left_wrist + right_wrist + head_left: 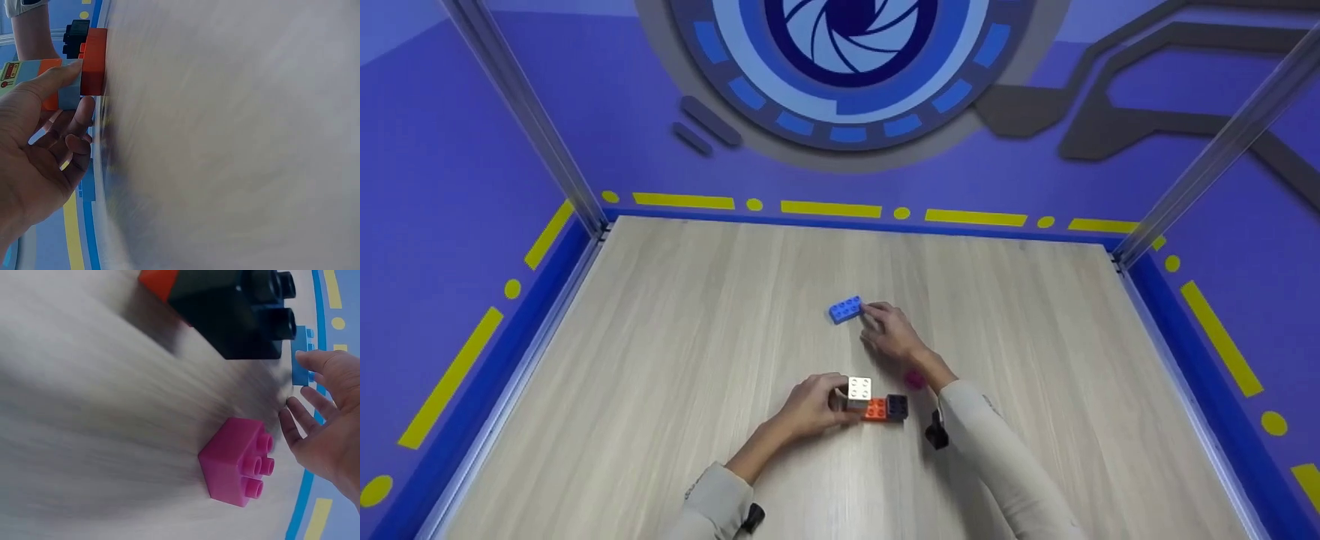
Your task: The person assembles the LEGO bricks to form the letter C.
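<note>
While a blue-purple wall [607,112] with yellow dashes along its foot rises behind everything, a wood-grain counter [697,300] carries all the blocks; over it reach two pale sleeves [1005,457], one on each arm.

The left hand [814,405] pinches a tower [859,391] of blocks near its bottom, thumb on one side and fingers on the other; the right hand [894,335], stretched farther forward, has its thumb at the near end of the blue brick, the other fingers apart and loosely bent (whether it pinches the brick or merely touches it, I cannot tell).

The tower, pale on top with orange and grey-blue layers below, stands on one end of an orange brick [876,409], whose studs show beside it; the blue brick [846,309] lies studs up on the counter, well apart from the tower and beyond it; a black block [896,406] sits on the other end of the orange brick; a small pink brick [233,461] rests on the counter near the black block, partly hidden beneath the right wrist in the head view.
</note>
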Motion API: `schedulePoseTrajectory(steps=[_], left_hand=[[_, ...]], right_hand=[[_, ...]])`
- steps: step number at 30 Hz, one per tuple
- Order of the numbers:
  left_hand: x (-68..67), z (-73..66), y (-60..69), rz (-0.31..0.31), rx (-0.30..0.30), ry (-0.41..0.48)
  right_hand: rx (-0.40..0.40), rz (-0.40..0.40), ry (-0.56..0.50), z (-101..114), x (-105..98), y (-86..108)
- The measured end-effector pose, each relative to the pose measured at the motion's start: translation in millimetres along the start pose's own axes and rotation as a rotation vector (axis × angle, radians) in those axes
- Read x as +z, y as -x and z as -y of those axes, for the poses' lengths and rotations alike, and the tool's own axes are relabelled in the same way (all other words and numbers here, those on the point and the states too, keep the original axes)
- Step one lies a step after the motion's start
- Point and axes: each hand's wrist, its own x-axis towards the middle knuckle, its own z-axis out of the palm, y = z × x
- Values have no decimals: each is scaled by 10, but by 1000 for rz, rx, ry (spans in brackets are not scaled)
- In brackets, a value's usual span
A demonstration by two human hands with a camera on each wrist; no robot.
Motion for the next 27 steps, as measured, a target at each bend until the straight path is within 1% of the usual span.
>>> schedulePoseTrajectory(steps=[4,7,9,12,14,16,19,23,25,27], left_hand=[[3,-12,-8,5,-15,-8],[3,-14,-11,-3,-4,-15],[5,-14,-6,-8,4,-17],[15,-17,7,-13,13,-25],[9,-10,23,-11,10,-28],[3,-11,31,-10,7,-37],[2,-21,27,-5,0,-56],[6,-34,11,-1,-7,-85],[6,-35,7,-2,-6,-92],[10,-28,8,-6,-2,-91]], right_hand=[[38,5,-24,10,-17,14],[26,-16,-24,6,-25,15],[9,-47,-14,-7,-29,15],[4,-110,-19,-32,-39,12],[16,-137,-45,-34,-35,-4],[12,-146,-79,-43,-34,-32],[-52,-145,-94,-76,-19,-77],[-152,-155,-61,-121,37,-125],[-155,-145,-42,-119,63,-127],[-133,-132,-25,-113,88,-120]])
